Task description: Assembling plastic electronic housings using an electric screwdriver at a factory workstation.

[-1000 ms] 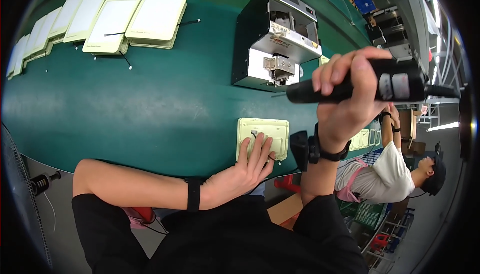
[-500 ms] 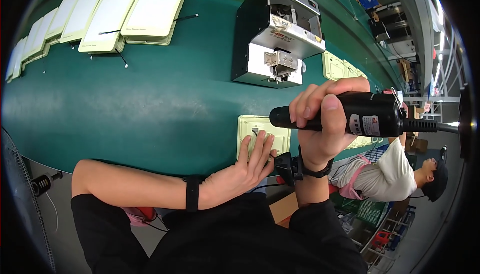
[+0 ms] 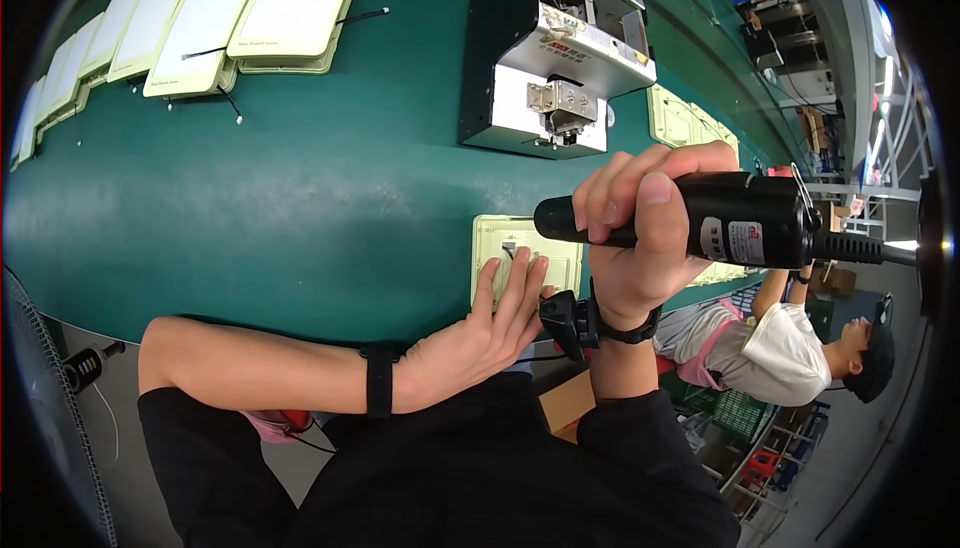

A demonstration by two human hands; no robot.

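Note:
A pale yellow plastic housing [image 3: 555, 250] lies at the near edge of the green workbench, with a small connector and dark wire on its inner face. My left hand [image 3: 470, 343] rests over its lower part, fingers stretched out and slightly spread, holding it down. Closed around a black corded electric screwdriver [image 3: 745, 213] is my right hand [image 3: 650, 238]. The tool is above the housing's right side, its nose pointing left in the picture. Its bit cannot be made out, so whether it touches a screw is unclear.
Beyond the housing stands a black and white machine [image 3: 560, 68] with a metal mechanism. White-faced yellow panels [image 3: 300, 8] with short leads lie in a row at the far left. More yellow housings [image 3: 675, 118] line the right side, where a person [image 3: 775, 353] works.
The whole view has shifted slightly, so the bench things sit a little higher. Both hands keep their grip and place on the screwdriver and housing. The other person's arms have moved a little.

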